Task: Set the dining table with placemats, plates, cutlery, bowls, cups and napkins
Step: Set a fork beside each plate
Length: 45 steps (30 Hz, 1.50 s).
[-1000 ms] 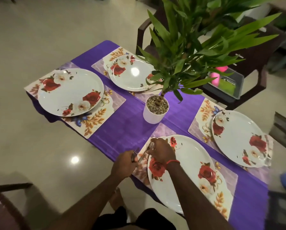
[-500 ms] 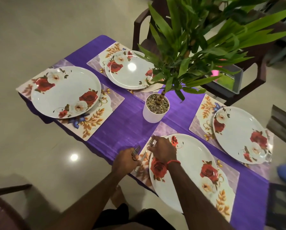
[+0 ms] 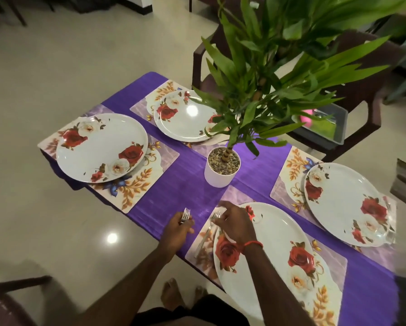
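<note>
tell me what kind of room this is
Probably a home dining area: a table under a purple cloth, laid with floral plates on placemats, dark chairs drawn up to it, and a potted plant in the middle.

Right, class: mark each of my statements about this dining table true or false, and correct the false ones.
1. Four plates lie on placemats. True.
2. The left hand is empty. False: it grips forks.
3. The white plant pot stands on a plate. False: it stands on the purple cloth.
4. The right hand holds a fork left of the near plate. True.
5. Cups stand by every plate. False: none show.
</note>
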Motion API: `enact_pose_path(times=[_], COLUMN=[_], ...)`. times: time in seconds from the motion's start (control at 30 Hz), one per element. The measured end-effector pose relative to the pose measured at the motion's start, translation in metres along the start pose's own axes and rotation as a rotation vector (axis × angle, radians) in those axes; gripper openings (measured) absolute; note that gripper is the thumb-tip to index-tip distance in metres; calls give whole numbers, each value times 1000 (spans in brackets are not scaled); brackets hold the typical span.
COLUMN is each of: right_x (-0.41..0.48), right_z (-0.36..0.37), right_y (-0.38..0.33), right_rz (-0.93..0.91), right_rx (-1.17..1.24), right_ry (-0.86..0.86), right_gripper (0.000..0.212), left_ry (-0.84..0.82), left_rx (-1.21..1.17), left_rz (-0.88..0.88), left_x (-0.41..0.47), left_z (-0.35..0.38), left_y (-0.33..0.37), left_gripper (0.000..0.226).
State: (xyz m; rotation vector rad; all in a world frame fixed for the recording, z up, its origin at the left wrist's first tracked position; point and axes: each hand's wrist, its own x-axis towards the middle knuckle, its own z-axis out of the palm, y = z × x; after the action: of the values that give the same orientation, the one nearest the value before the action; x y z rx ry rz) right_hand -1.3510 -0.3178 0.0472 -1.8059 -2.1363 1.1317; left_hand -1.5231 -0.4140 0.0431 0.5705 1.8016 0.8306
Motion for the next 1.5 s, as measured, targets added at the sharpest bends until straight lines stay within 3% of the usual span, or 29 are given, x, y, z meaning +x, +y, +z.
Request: enact_pose_path(times=[0.2,0.37,0.57,0.73,0.93,1.13,1.3,1.5], right_x=[-4,-1,-17,-37,-38,-26,-18,-3], right_z=[-6,-5,17,37,56,81,112,153], right_y=[-41,-88,-127,-150,-186,-248,-298,-346], right_rz=[-122,-208,-205,-194,-268,-212,-191,-205], right_rx=[253,449,678,685,602,632,645,650], right_ry=[-27,-122,-281,-397,-391,-350,-338,-190], right_gripper=[34,23,9,12,10,11,14,11], left_ry=[-4,-19,0,92,181,267,383,426], left_rx=[-341,-559,-592,-627,-645,-708,-604,-524], left_rz=[-66,4,66,68,127,169,170,204], left_x=[-27,-55,-90,-107,-97,-72,-40,-23], left_z=[-27,-48,-62,-79,-123,-186,-248,-306], left_y=[34,51,41,29,29,32,24,19], left_gripper=[28,27,25,23,19,21,18,15])
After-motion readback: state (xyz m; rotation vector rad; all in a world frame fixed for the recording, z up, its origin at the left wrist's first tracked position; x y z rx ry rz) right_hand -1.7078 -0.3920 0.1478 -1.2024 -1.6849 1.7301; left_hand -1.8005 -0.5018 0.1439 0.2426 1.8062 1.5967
